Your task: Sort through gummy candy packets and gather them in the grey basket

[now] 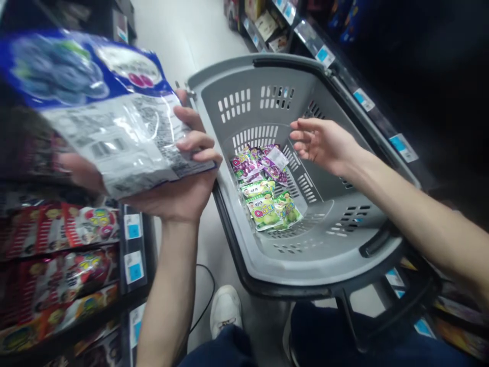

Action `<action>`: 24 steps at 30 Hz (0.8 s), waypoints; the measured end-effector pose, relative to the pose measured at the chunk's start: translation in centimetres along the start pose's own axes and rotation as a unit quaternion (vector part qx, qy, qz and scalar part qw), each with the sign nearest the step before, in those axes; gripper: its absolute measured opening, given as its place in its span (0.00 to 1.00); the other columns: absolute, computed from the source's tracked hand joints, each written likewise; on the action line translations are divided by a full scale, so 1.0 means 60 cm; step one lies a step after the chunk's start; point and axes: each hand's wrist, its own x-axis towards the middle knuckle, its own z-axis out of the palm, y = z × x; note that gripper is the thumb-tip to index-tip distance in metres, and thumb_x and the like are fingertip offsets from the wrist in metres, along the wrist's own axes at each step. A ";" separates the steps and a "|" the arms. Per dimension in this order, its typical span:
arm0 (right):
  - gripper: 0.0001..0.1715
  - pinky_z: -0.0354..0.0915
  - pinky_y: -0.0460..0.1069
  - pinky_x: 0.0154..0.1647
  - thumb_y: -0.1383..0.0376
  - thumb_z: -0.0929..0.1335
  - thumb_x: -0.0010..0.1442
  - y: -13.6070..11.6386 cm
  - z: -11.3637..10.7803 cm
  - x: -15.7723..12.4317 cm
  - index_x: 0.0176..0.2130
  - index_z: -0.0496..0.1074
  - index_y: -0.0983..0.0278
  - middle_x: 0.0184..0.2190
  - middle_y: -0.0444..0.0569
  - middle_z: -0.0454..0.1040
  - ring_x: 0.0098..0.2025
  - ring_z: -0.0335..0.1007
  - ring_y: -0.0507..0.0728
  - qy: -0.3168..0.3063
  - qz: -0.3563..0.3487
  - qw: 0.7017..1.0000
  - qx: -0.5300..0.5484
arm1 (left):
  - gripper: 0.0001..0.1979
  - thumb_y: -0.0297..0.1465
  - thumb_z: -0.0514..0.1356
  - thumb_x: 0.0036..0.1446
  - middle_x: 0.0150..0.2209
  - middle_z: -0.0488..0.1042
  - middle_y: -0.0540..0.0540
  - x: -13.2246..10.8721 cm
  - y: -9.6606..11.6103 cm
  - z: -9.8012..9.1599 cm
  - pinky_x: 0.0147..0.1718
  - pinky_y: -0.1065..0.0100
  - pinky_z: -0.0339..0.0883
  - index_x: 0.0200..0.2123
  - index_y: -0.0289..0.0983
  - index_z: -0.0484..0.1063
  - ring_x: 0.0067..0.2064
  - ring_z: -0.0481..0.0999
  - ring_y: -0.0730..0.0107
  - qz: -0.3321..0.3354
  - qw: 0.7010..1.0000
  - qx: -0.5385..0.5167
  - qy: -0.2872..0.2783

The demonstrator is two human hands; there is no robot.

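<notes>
My left hand [187, 188] grips a large blue and white candy bag [110, 109] with blueberries pictured on it. Its back, with a barcode and small print, faces me, and it is held up left of the grey shopping basket [263, 265]. Over the basket hangs my right hand [319, 142], fingers loosely curled and apart, with nothing in them. On the basket's floor lie several small purple candy bags [275, 165] and several green ones [263, 209], below and left of my right hand.
Shelves of red candy bags [53, 229] stand at the left, edged with price tags [133, 265]. Another shelf edge with price tags [362, 99] runs along the basket's right side. A black cable [208, 300] lies on the floor near a white shoe [226, 308].
</notes>
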 end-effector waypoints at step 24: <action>0.44 0.68 0.63 0.64 0.39 0.75 0.50 -0.008 0.074 -0.066 0.54 0.73 0.64 0.51 0.54 0.77 0.59 0.68 0.65 -0.100 -0.166 0.981 -0.027 | 0.50 0.58 0.69 0.47 0.61 0.65 0.39 0.037 -0.007 0.042 0.64 0.38 0.62 0.68 0.46 0.55 0.66 0.64 0.40 0.096 0.995 0.016 -0.019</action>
